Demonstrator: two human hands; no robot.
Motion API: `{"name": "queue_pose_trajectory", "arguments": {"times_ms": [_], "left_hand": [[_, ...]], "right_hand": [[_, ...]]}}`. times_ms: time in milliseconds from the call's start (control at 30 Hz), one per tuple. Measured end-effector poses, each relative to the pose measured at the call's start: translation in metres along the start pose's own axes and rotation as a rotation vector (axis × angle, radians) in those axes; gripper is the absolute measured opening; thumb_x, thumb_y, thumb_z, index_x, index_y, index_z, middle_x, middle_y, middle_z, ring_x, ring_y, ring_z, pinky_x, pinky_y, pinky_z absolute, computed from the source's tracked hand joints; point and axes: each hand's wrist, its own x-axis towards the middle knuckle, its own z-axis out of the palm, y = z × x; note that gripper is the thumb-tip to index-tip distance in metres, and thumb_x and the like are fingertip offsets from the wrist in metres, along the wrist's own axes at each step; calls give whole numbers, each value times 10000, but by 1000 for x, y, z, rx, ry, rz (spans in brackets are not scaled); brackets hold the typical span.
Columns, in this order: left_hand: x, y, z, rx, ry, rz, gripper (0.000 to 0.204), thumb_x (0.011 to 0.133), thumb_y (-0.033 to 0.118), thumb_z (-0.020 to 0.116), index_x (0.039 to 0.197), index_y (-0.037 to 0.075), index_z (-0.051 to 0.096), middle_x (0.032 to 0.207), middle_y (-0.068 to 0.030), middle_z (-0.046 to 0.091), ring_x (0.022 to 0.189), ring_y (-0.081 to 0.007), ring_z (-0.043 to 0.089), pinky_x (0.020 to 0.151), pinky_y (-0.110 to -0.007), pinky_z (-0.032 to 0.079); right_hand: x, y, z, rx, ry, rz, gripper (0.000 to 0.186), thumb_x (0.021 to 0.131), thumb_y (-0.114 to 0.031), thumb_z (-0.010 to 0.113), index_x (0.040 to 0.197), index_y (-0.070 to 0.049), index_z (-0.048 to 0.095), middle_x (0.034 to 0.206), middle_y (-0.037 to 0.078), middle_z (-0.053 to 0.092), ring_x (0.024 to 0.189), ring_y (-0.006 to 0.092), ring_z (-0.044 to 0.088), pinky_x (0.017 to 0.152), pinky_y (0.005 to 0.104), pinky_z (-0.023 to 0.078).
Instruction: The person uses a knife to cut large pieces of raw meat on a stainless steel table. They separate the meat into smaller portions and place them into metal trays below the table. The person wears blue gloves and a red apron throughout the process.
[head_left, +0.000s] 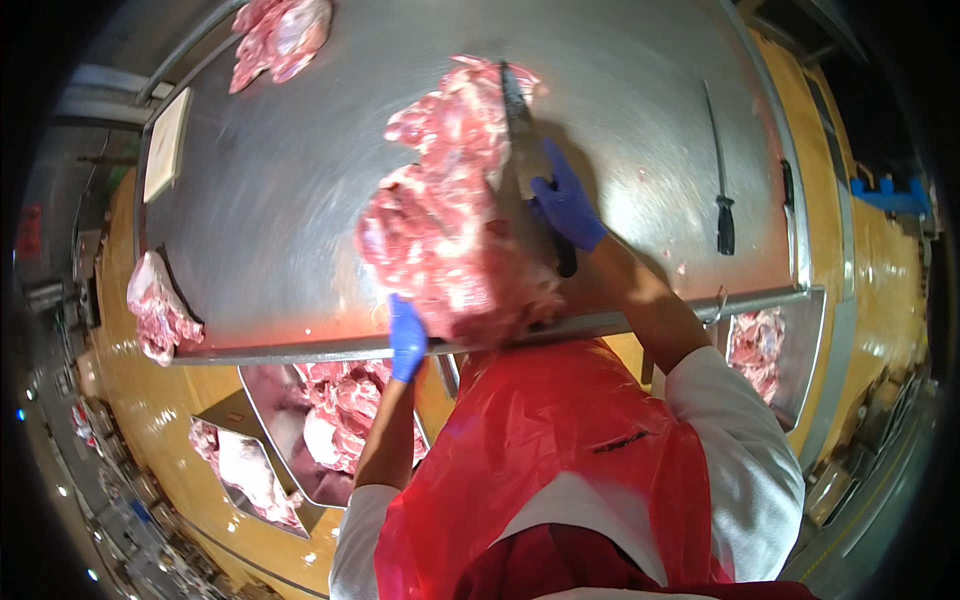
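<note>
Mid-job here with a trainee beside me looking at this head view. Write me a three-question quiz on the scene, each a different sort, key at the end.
1. Multiple choice: what does the right hand hold? A) a pale board B) a long knife C) a metal tray
2. True or false: the sharpening steel lies to the right of the large mass of meat.
3. Short answer: where is the left hand?

Key
1. B
2. True
3. At the lower left side of the large mass of meat, by the near edge of the table.
</note>
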Motion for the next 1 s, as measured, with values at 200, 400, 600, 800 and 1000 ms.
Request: {"name": "queue_pose_trajectory", "arguments": {"times_ms": [200,400,600,800,1000], "left_hand": [[194,229,-114,-568,-674,272,154,894,193,633,944,50,657,783,-157,655,753,-333,655,726,-427,514],[355,225,-4,268,-151,885,542,771,310,731,1285,196,604,1262,-43,616,1193,-291,544,1015,-478,379],[369,303,23,943,-796,935,371,633,366,818,951,196,730,1034,-23,692,1008,-229,605,888,-401,385],[360,254,39,167,-818,618,400,620,338,798,905,64,740,996,-212,679,979,-399,644,835,-470,523],[324,258,42,-63,-823,391,403,715,297,726,1025,43,687,1005,-255,675,954,-469,624,819,-500,504]], "right_hand": [[-23,2,-75,5,419,105,653,950,-38,533,1547,-53,269,1068,166,671,825,167,652,740,316,544],[-47,24,-119,-363,737,50,662,935,-116,560,1534,-47,287,1148,200,670,932,240,684,840,355,540],[-23,36,-200,-483,777,23,682,917,-262,553,1522,-59,314,1105,249,683,899,351,698,810,411,538],[-13,-17,-178,-358,606,123,676,908,-184,514,1533,-83,277,981,278,689,821,387,698,782,437,545],[-62,-3,-70,-423,440,-71,648,895,-49,457,1522,-67,297,977,236,670,708,314,672,618,422,541]]}}
